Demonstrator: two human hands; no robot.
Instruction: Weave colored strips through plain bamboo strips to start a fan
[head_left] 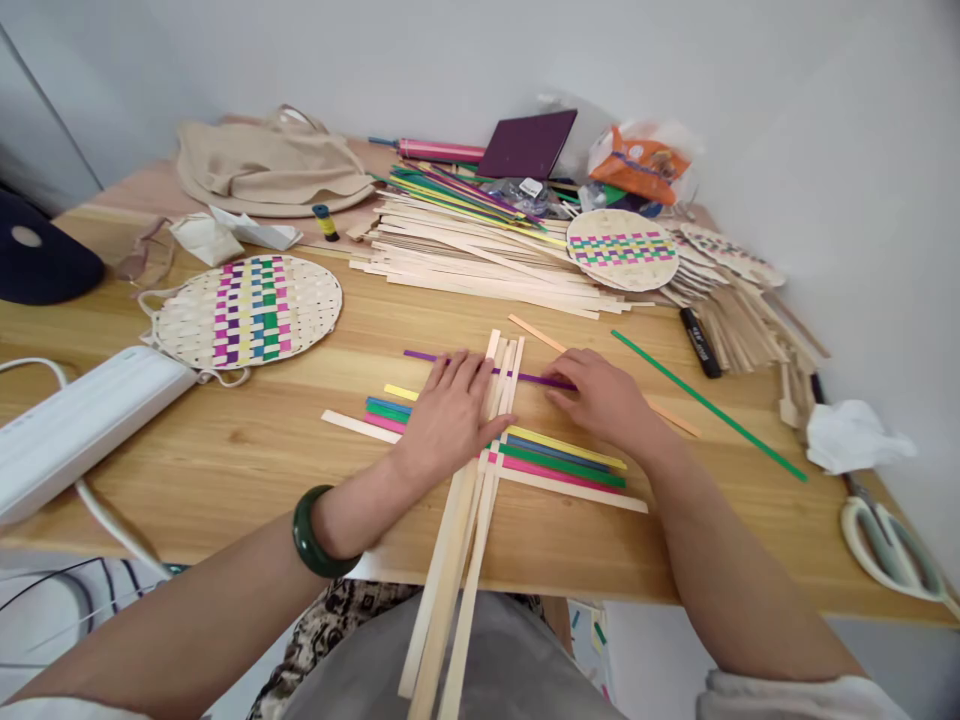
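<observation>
Several pale long strips (444, 580) run from the table over its front edge toward my lap. Across them lie yellow (570, 446), green (559, 464), pink (540, 470) and pale (581, 491) cross strips, with a blue one among them, woven over and under. My left hand (448, 415) rests flat on the crossing, fingers extended, hiding part of the weave. Farther up, a purple strip (536, 379) passes through the long strips, apart from the yellow one. My right hand (600, 400) pinches its right end between thumb and fingers.
An orange strip (536, 333) and a green strip (705, 403) lie loose at right, near a black marker (700, 342) and scissors (889, 550). Woven round fans (315, 305) and a white power strip (90, 425) are at left. Pale strip bundles (465, 262) lie behind.
</observation>
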